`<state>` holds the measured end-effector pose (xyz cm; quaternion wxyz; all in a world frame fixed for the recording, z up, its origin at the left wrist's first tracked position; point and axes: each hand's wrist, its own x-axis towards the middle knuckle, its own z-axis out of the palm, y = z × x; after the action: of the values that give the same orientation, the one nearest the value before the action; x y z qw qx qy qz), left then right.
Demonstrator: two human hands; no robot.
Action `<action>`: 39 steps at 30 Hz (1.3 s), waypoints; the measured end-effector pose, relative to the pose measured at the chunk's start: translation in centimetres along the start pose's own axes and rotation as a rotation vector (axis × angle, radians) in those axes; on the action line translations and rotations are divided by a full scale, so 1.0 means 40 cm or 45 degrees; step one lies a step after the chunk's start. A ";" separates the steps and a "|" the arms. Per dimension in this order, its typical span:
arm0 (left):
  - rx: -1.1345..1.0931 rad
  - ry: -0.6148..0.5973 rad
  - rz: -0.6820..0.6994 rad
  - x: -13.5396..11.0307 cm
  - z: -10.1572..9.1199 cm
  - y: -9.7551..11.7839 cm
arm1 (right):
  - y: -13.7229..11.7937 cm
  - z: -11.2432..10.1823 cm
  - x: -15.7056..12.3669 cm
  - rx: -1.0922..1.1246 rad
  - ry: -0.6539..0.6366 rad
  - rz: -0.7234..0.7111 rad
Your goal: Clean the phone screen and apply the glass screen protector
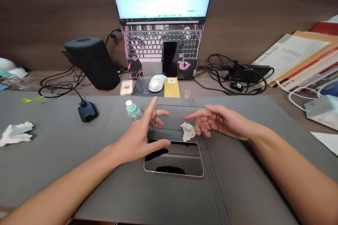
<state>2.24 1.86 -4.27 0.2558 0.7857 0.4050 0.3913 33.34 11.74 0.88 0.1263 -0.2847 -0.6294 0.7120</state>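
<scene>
A clear screen protector (175,117) with a thin black border is held level above the desk mat. My right hand (221,121) grips its right end, the fingers partly curled beneath. At the left end my left hand (141,137) has its fingers spread, some of them showing through the glass; whether it touches the edge is unclear. Below lies a phone (174,161), dark screen up, with the left thumb over its upper left corner. A crumpled white tissue (188,132) sits just beyond the phone. Near the left fingers stands a small bottle (133,111) with a mint-green collar.
The grey mat (118,193) covers the desk. Behind are a laptop (162,42), a white mouse (157,82) and a yellow-and-black packet (171,88). A dark speaker-like box (92,63) and cables stand left; books (303,56) and a black adapter (245,74) are right.
</scene>
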 end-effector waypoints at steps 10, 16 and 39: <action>0.123 0.036 -0.144 -0.001 -0.019 0.027 | -0.015 0.022 -0.004 0.163 -0.093 0.035; 0.192 -0.015 -0.078 0.003 -0.025 0.027 | -0.027 0.033 -0.011 0.148 -0.120 0.056; 0.226 0.063 -0.388 0.007 0.001 0.018 | -0.004 0.024 0.009 -1.210 0.460 -0.293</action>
<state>2.69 1.71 -3.66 0.2319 0.7250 0.5584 0.3298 32.48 11.17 0.98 0.1672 -0.3580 -0.8784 0.2689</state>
